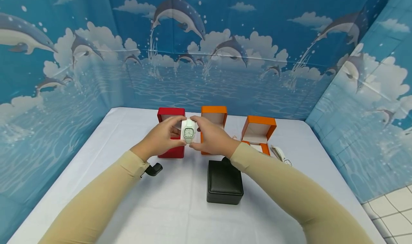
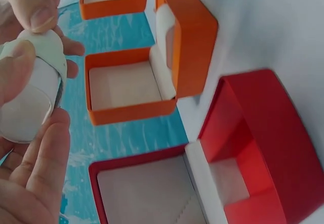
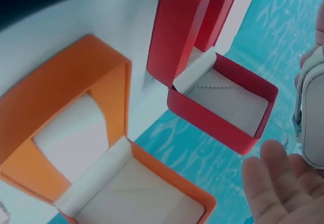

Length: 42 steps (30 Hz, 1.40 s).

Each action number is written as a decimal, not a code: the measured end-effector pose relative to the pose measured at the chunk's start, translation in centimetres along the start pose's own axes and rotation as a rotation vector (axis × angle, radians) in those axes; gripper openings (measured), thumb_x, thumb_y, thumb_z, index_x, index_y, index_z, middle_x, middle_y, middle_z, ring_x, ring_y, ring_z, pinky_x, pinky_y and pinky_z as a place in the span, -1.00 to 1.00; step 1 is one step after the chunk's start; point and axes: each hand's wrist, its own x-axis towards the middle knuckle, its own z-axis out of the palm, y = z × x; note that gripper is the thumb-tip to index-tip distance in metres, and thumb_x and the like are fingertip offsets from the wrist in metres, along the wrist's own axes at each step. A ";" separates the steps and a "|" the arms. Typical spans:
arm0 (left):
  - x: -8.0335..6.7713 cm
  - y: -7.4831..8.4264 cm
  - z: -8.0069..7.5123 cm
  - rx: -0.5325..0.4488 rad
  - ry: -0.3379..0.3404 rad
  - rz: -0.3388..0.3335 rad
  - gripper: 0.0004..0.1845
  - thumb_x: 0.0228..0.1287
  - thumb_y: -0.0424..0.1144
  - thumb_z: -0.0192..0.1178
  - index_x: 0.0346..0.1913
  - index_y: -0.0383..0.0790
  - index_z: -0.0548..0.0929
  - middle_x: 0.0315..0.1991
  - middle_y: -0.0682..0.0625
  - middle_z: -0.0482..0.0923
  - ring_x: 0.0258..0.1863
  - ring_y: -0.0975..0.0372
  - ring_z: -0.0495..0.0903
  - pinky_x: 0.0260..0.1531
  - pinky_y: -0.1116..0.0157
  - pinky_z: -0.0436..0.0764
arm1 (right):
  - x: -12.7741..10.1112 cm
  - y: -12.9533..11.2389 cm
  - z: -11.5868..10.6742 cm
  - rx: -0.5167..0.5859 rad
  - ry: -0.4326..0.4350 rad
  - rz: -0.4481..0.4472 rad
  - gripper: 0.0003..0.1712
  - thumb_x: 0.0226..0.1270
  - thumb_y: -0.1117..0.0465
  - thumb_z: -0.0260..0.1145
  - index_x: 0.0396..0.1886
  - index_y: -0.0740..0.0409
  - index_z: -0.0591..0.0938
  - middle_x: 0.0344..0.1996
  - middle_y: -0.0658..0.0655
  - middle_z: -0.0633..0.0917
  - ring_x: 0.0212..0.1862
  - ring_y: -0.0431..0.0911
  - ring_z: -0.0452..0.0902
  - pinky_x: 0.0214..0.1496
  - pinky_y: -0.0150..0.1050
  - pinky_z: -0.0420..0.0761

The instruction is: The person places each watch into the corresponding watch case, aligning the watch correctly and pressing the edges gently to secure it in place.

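A white watch (image 1: 188,131) with a square pale-green face is held up between both hands, above the open boxes. My left hand (image 1: 175,130) pinches its left side, thumb on top and fingers underneath. My right hand (image 1: 199,132) grips its right side the same way. In the left wrist view the watch (image 2: 31,90) wraps a white cushion, with my fingers (image 2: 43,148) curled round it. The right wrist view shows the watch (image 3: 313,115) at the frame's right edge, above my fingertips (image 3: 276,183). Behind the hands stands an open red box (image 1: 171,114).
An open orange box (image 1: 214,114) stands behind the right hand, and a second open orange box (image 1: 259,129) stands further right. A shut black box (image 1: 224,182) sits near me. Another white watch (image 1: 280,154) lies on the white table (image 1: 122,137) at the right.
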 end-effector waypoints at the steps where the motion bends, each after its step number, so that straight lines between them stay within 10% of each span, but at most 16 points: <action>1: -0.1 -0.1 -0.2 -0.002 -0.001 -0.007 -0.13 0.23 -0.29 0.55 0.55 -0.10 0.33 0.42 -0.08 0.41 0.09 0.09 0.75 0.11 0.14 0.76 | 0.2 -0.1 0.1 -0.007 0.002 0.003 0.02 0.27 0.04 0.60 0.59 0.14 0.26 0.35 0.11 0.51 0.19 0.02 0.59 0.18 -0.13 0.74; 28: -1.1 -3.5 -3.2 0.008 -0.046 -0.196 -0.17 0.34 -0.33 0.44 0.57 -0.08 0.24 0.36 -0.13 0.43 0.19 -0.01 0.67 0.14 0.08 0.76 | 5.7 -1.6 3.3 -0.068 -0.104 0.125 -0.08 0.32 -0.01 0.55 0.55 0.10 0.31 0.28 0.04 0.60 0.22 -0.03 0.60 0.20 -0.15 0.73; 42: -0.6 -6.3 -2.3 0.139 -0.102 -0.271 -0.14 0.33 -0.18 0.49 0.59 -0.07 0.25 0.42 -0.09 0.46 0.37 -0.05 0.56 0.29 -0.02 0.66 | 7.1 -1.2 4.7 -0.309 -0.200 0.125 -0.40 0.29 -0.09 0.53 0.17 0.08 0.52 -0.19 -0.05 0.65 -0.16 -0.16 0.60 -0.06 -0.28 0.70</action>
